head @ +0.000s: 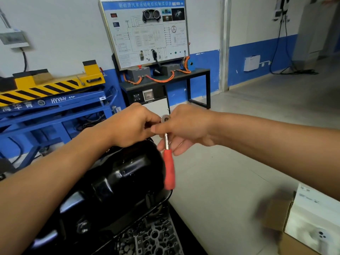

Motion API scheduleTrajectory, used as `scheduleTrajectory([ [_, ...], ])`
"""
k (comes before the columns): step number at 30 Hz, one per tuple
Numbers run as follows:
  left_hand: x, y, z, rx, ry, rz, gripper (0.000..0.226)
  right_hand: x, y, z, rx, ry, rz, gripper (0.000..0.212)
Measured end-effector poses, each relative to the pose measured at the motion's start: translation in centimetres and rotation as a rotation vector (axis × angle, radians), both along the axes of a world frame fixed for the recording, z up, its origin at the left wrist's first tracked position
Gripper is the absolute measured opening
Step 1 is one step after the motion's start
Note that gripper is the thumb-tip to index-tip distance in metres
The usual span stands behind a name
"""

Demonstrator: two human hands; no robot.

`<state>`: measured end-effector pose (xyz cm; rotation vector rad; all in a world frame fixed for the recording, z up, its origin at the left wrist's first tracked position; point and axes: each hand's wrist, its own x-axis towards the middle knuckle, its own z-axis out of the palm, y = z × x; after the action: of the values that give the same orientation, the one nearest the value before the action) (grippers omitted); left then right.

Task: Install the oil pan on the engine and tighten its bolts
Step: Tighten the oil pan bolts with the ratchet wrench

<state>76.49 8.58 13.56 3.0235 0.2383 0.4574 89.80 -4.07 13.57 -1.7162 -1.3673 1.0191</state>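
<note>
Both forearms come in low and meet mid-view. My left hand (132, 126) is knuckles-up with its fingers curled in tight at the silver head of the ratchet (168, 162). I can't tell exactly what they pinch there. My right hand (185, 129) pinches the metal shank just under the head, thumb on top and the other fingers loosely spread behind it. The red handle hangs toward 6 o'clock.

Around it: a blue lift (46, 85) with yellow-black stripes at 9 o'clock, a wiring training board (145, 32) at 12, and a blurry white box (312, 218) at 4.

The oil pan (119, 181) sits at 7 o'clock from the hands, right below them. It's glossy black and bulging, and my left forearm covers part of it. It rests on the grey engine (152, 236), whose webbed casting shows at 6.
</note>
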Motion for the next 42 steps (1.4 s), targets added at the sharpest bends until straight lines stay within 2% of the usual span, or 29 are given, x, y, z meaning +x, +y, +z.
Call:
scheduleTrajectory([
  [1,0.0,0.2,-0.1,0.011,0.015,0.006,0.009,0.2,-0.1,0.0,0.078,-0.235,0.008,0.028],
  [2,0.1,0.3,0.0,0.023,0.029,0.015,0.005,0.4,-0.4,-0.1,0.171,-0.529,0.016,0.028],
  [4,0.3,0.3,0.0,0.037,0.039,0.009,0.008,0.5,-0.8,-0.5,0.359,-1.092,-0.013,0.023],
  [5,0.4,0.2,0.0,0.031,0.032,-0.004,0.007,0.3,-1.1,-0.6,0.462,-1.282,-0.042,0.015],
  [6,0.4,0.1,0.0,0.033,0.029,-0.017,0.007,0.1,-1.2,-0.8,0.536,-1.41,-0.042,0.007],
  [8,0.3,0.0,0.0,0.031,0.017,-0.011,0.008,-0.1,-1.1,-1.0,0.575,-1.481,-0.02,0.018],
  [11,0.3,0.1,0.0,0.05,0.023,0.02,0.009,0.2,-0.6,-0.8,0.515,-1.254,-0.075,0.009],
  [12,0.3,0.2,-0.1,0.06,0.03,0.031,0.01,0.4,-0.4,-0.6,0.45,-1.049,-0.091,0.016],
  [14,0.3,0.2,-0.2,0.046,0.016,0.018,0.017,0.0,-0.4,-0.6,0.254,-0.314,-0.071,0.023],
  [15,0.3,0.0,-0.1,0.036,0.002,0.011,0.031,-0.4,-0.3,-0.8,0.142,0.032,-0.057,0.024],
  [16,0.3,-0.3,0.0,0.029,-0.006,0.008,0.044,-0.9,-0.2,-0.9,0.072,0.253,-0.047,0.024],
  [18,0.1,-0.6,0.2,0.016,-0.012,0.018,0.054,-1.7,0.2,-1.2,0.037,0.444,-0.042,0.024],
  [20,-0.1,-0.4,0.0,0.0,-0.037,0.046,0.052,-2.1,0.4,-1.1,0.049,0.43,-0.051,0.022],
  [21,-0.1,-0.3,0.0,0.005,-0.029,0.064,0.046,-1.9,0.4,-1.0,0.078,0.285,-0.044,0.021],
  [22,-0.1,-0.3,0.0,0.015,0.001,0.077,0.034,-1.3,0.3,-1.0,0.133,-0.001,-0.027,0.02],
  [23,0.0,-0.3,0.1,0.023,0.037,0.084,0.02,-0.5,0.1,-1.0,0.203,-0.393,-0.001,0.018],
  [24,0.1,-0.3,0.1,0.022,0.058,0.082,0.012,0.3,0.1,-1.1,0.27,-0.784,0.015,0.014],
  [25,0.2,-0.3,0.1,0.012,0.062,0.073,0.009,1.0,0.0,-1.3,0.332,-1.093,0.002,0.01],
  [26,0.3,-0.2,0.2,0.0,0.062,0.065,0.008,1.4,-0.1,-1.5,0.376,-1.282,-0.029,0.013],
  [27,0.4,-0.2,0.1,-0.002,0.063,0.063,0.008,1.8,-0.2,-1.7,0.41,-1.373,-0.044,0.017],
  [28,0.5,-0.2,0.1,0.004,0.068,0.063,0.009,2.0,-0.2,-2.0,0.43,-1.391,-0.044,0.019],
  [33,0.5,-0.1,0.0,-0.018,0.058,0.059,0.01,2.0,-0.4,-2.6,0.471,-1.241,-0.066,0.018],
  [35,0.5,-0.4,0.0,-0.011,0.052,0.061,0.007,1.5,-0.6,-2.0,0.428,-1.182,-0.059,0.019],
  [36,0.4,-0.4,0.0,-0.01,0.05,0.066,0.005,1.0,-0.6,-1.6,0.389,-1.11,-0.037,0.026],
  [37,0.3,-0.4,0.0,-0.01,0.046,0.074,0.003,0.4,-0.6,-1.1,0.341,-0.969,-0.011,0.031],
  [40,0.0,-0.3,0.0,-0.008,0.027,0.104,0.016,-1.9,-0.6,-0.7,0.12,-0.284,0.059,0.024],
  [41,0.0,-0.3,0.0,-0.024,0.02,0.11,0.015,-2.3,-0.8,-0.7,0.062,-0.152,0.067,0.023],
  [42,-0.1,-0.3,0.0,-0.028,0.018,0.113,0.015,-2.4,-0.9,-0.8,0.033,-0.126,0.083,0.024],
])
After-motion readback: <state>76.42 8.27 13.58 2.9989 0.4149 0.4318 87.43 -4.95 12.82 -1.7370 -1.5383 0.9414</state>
